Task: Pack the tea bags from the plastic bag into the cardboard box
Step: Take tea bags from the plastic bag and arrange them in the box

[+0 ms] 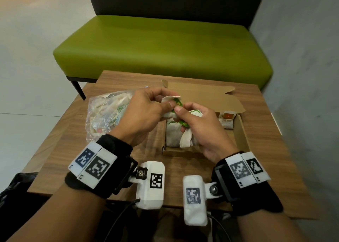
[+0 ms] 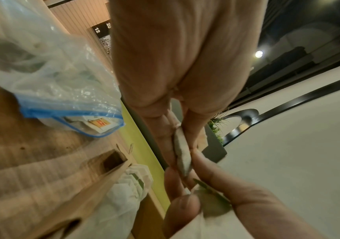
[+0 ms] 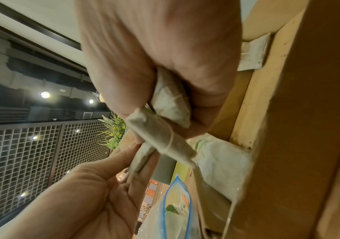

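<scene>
Both hands hover over the left end of the open cardboard box (image 1: 242, 135). My left hand (image 1: 146, 109) pinches a white tea bag (image 1: 169, 99) with a green tag between thumb and fingers. My right hand (image 1: 198, 124) grips several white tea bags (image 1: 186, 141) in its curled fingers, one hanging below the palm. In the left wrist view the pinched tea bag (image 2: 182, 155) shows edge-on. The right wrist view shows the tea bags (image 3: 165, 134) bunched in the fist. More tea bags (image 1: 172, 135) lie in the box. The clear plastic bag (image 1: 104, 113) with tea bags lies to the left.
A tea bag with a red-orange tag (image 1: 227, 120) lies at the box's far right corner. The box lid (image 1: 201, 97) lies folded back flat on the wooden table (image 1: 266, 168). A green bench (image 1: 161, 45) stands beyond the table. A grey wall is at the right.
</scene>
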